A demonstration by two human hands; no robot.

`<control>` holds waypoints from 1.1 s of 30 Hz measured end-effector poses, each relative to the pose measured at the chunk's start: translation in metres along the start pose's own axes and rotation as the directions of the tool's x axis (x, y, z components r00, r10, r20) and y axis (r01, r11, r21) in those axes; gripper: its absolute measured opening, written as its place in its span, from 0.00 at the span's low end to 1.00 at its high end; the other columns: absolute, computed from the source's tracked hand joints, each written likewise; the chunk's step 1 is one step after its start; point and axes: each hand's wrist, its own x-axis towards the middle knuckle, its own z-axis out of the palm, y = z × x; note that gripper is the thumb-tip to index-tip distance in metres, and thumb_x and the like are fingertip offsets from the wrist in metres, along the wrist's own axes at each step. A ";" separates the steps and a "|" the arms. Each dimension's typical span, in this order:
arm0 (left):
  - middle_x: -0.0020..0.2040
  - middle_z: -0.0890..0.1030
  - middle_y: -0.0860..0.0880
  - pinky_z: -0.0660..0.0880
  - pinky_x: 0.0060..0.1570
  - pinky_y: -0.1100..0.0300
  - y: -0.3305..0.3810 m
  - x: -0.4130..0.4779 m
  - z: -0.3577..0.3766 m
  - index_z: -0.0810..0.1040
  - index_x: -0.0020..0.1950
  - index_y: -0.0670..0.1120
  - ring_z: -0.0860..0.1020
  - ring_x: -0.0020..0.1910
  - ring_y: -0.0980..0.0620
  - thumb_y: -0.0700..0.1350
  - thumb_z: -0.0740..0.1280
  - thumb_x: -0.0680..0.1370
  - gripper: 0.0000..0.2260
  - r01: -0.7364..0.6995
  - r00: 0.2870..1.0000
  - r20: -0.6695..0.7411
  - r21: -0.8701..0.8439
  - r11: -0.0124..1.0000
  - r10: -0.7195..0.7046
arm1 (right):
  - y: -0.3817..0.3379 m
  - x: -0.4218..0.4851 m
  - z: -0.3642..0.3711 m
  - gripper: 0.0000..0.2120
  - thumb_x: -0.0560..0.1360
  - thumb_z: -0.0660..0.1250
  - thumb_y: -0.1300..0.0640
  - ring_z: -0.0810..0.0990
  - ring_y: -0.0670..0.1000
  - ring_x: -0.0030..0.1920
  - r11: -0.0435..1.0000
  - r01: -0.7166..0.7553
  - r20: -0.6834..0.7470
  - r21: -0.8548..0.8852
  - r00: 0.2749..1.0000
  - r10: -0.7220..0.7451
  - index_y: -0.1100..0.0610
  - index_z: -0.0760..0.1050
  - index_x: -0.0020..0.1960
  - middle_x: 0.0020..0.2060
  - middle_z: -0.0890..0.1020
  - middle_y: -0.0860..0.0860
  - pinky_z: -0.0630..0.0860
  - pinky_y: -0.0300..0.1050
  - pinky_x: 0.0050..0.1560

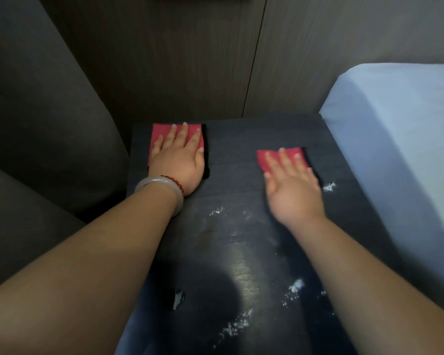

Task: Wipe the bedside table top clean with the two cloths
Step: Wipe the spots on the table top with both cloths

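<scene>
The dark bedside table top [236, 155] fills the middle of the view. My left hand [180, 160] lies flat, fingers spread, pressing a red cloth with a black edge [159, 135] onto the far left corner. My right hand [292, 185] lies flat on a second red cloth [291, 156] right of centre, and it looks slightly blurred. White powdery smears [296, 285] and specks [328, 187] dot the near and right parts of the top. A small wet patch [178, 299] glints near the front left.
A dark grey upholstered seat [44, 129] stands against the table's left side. A bed with a pale blue sheet [400, 139] borders the right side. A dark wood panel wall [190, 60] rises behind the table.
</scene>
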 end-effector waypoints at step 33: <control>0.81 0.50 0.49 0.46 0.75 0.48 -0.004 0.002 0.004 0.54 0.80 0.52 0.48 0.79 0.48 0.56 0.44 0.83 0.25 -0.012 0.999 -0.032 -0.004 1.000 0.011 | 0.043 0.006 -0.017 0.26 0.83 0.43 0.46 0.41 0.56 0.79 0.961 -0.276 0.076 0.003 0.958 0.275 0.43 0.42 0.79 0.80 0.43 0.49 0.41 0.55 0.77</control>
